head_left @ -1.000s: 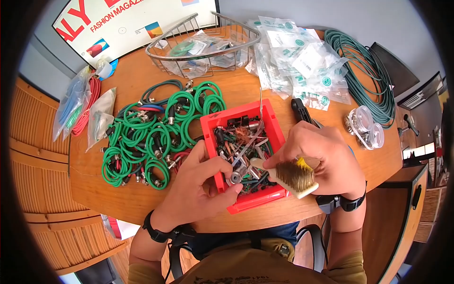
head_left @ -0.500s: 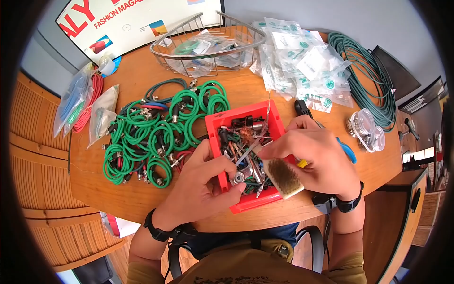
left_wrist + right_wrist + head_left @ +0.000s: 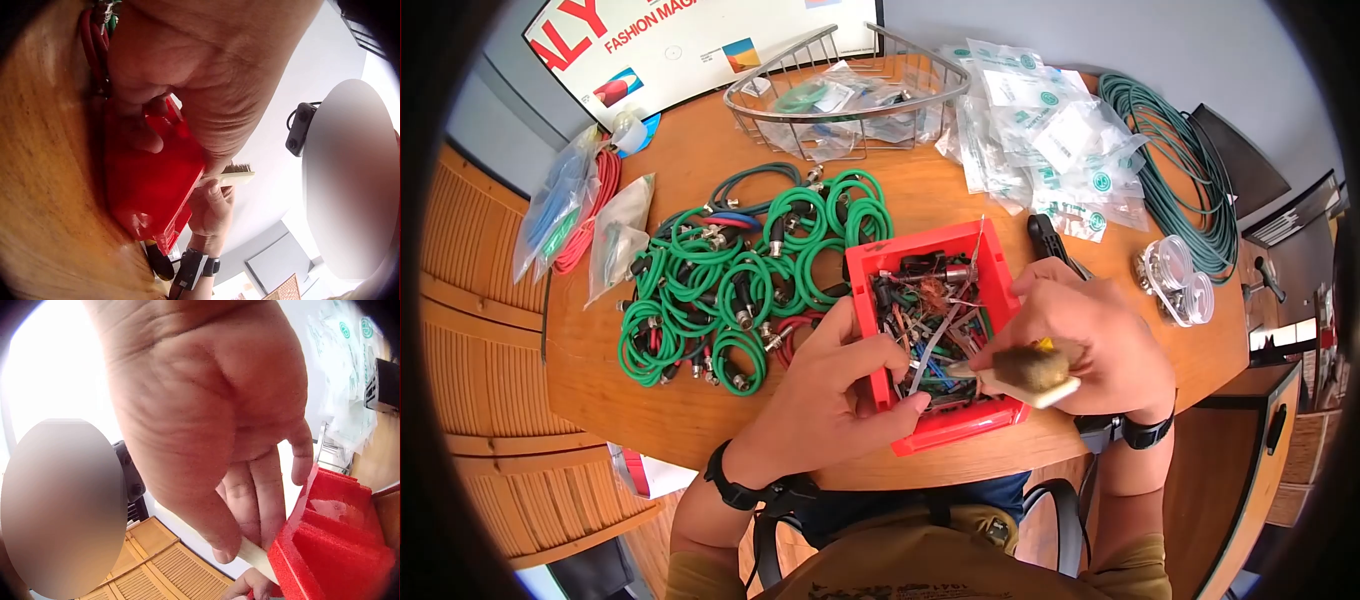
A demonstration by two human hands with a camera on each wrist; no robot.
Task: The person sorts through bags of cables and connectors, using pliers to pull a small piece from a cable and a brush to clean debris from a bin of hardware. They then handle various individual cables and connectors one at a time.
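Note:
A red plastic bin (image 3: 990, 265) stands near the table's front edge, filled with cable scraps, cable ties and small connectors (image 3: 935, 335). My left hand (image 3: 825, 385) grips its left wall, with thumb and index finger over the inside. In the left wrist view a fingertip (image 3: 147, 137) lies against the outer wall. My right hand (image 3: 1090, 345) holds a brush (image 3: 1055, 395) by its pale handle, bristles up and blurred. The handle's end points down into the scraps. In the right wrist view the thumb presses the pale handle (image 3: 259, 559) beside the bin's rim.
Left of the bin lies a pile of coiled green cables (image 3: 745, 275) with connectors. Behind are a wire basket (image 3: 850, 115) of bagged cables and a heap of clear plastic bags (image 3: 1050, 130). Clear jars (image 3: 1175, 275) and a dark green cable coil (image 3: 1190, 170) lie to the right.
The brush has turned in my right hand, and its handle end has shifted among the scraps. A round silvery connector beside my left fingertips no longer shows. Blue scraps now show there.

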